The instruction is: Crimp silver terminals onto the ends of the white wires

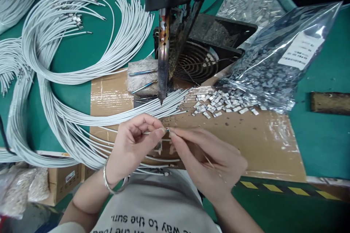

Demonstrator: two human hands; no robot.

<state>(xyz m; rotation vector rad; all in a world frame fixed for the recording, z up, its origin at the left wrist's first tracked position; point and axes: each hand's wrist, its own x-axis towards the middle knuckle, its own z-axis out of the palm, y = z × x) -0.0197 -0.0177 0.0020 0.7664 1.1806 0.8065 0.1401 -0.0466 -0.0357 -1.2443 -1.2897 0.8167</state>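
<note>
Near the soldering iron (163,54) — pinches a tiny shiny piece (167,130) with left hand (136,140) and right hand (212,156) — beside white wires (172,102).

White wires (71,77) lie bundled on a green desk's (325,142) left. A brown sheet (262,145) spans the near middle, a clear bag (246,7) of parts lies far right, a worn bar (330,102) right.

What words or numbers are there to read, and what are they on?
"way to the sun." – upside down, on the shirt
"the road" – another line on the shirt, partly cut off
White label on the shiny bag: too small to read
Sticker on the cardboard box: too blurred
</note>
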